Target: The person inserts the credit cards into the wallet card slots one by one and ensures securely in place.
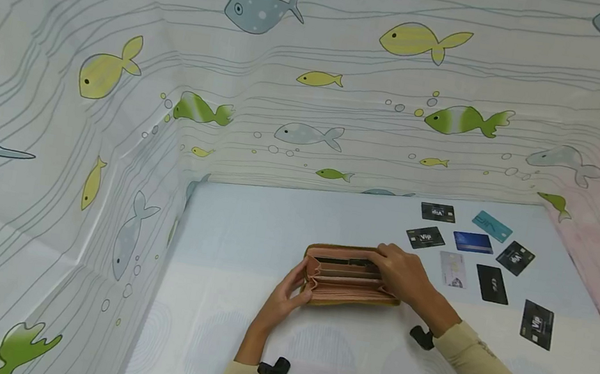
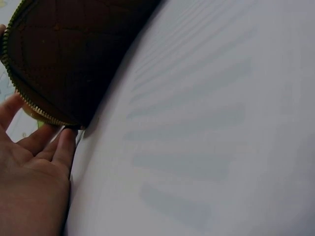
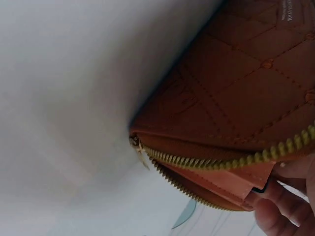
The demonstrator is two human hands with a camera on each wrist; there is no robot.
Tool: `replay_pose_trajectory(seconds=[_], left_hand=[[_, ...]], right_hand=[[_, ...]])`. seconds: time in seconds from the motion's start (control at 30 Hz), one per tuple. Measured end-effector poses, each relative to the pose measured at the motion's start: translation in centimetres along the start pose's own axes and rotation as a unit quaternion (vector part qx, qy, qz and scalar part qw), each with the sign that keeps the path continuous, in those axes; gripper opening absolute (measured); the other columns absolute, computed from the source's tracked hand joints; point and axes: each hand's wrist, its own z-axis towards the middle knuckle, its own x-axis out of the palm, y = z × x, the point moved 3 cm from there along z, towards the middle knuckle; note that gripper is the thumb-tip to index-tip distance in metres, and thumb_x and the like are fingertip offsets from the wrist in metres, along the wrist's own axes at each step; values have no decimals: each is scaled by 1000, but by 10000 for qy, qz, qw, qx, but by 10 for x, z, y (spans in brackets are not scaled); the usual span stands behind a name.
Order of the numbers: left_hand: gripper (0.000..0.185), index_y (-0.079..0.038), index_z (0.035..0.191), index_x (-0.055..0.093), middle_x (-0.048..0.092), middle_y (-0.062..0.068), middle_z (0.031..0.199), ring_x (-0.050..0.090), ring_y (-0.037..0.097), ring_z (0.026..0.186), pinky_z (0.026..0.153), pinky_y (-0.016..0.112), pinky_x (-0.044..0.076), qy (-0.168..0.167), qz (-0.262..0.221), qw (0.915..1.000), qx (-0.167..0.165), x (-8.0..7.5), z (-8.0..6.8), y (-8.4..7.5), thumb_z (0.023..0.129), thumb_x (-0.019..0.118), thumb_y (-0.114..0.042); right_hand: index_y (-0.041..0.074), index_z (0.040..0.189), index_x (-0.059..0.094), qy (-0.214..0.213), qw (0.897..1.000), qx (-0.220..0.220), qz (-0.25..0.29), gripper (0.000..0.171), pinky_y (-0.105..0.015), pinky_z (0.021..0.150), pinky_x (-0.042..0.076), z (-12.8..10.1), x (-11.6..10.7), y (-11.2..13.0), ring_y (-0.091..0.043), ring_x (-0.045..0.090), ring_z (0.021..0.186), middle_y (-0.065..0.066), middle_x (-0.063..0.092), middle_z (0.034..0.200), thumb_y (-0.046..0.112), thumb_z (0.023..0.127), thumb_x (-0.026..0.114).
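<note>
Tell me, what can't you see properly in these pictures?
- Right hand fingertips: head view, hidden inside the wallet.
- Small print on the cards: head view, too small.
- Wallet's open pockets: both wrist views show only its outside.
- Left hand: left wrist view, cut off by the edge.

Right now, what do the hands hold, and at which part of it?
Both hold the open wallet: the left hand grips its left end, the right hand holds its right end, fingers over the top edge.
</note>
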Motion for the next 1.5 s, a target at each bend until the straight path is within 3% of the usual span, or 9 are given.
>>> replay_pose_trajectory(seconds=[0.1, 0.47, 0.7, 1.07, 1.23, 1.5], left_hand=[[73, 1, 159, 15, 19, 22, 165, 21, 43, 151, 120, 63, 20, 62, -12, 10000, 3, 1, -1, -12, 100, 57, -4], [73, -2, 160, 15, 15, 19, 166, 19, 42, 152, 122, 61, 19, 69, -54, 9999, -65, 1, 0, -12, 101, 56, -6], [71, -26, 161, 20, 20, 5, 167, 23, 31, 153, 124, 55, 22, -138, 3, 9999, -29, 0, 2, 20, 101, 59, -18], [74, -14, 162, 16, 15, 14, 167, 20, 38, 153, 123, 59, 19, -26, -18, 9999, -116, 0, 3, 14, 100, 56, -4], [74, -4, 160, 15, 15, 20, 166, 20, 42, 152, 122, 60, 21, 55, -27, 9999, -152, 0, 1, -4, 100, 57, -6], [74, -7, 161, 17, 18, 16, 166, 22, 39, 152, 123, 58, 20, 12, -117, 9997, -227, 1, -1, -11, 100, 59, -9]], right_hand=[[14, 113, 72, 84, 9999, 51, 54, 43, -30, 55, 57, -1, 1, 0, -20, 68, 85, -4, 66, 92, 1, 74, 85], [12, 114, 71, 273, 9992, 302, -16, 36, -34, 55, 57, 0, 4, 2, -22, 69, 85, -6, 67, 93, 2, 80, 79], [9, 110, 70, -25, 9985, 545, -79, 28, -35, 55, 58, -1, 6, 8, -23, 70, 88, -9, 68, 96, 2, 84, 76], [9, 106, 70, -135, 9950, 988, -56, 26, -36, 60, 60, -4, 10, 13, -23, 70, 91, -7, 73, 97, -1, 83, 75], [10, 106, 71, -103, 9943, 1058, -25, 29, -37, 60, 60, -5, 11, 13, -24, 71, 91, -7, 74, 99, -2, 81, 77], [8, 100, 72, -184, 9941, 1072, 4, 21, -39, 61, 61, -6, 10, 15, -26, 72, 92, -8, 75, 102, -2, 82, 74]])
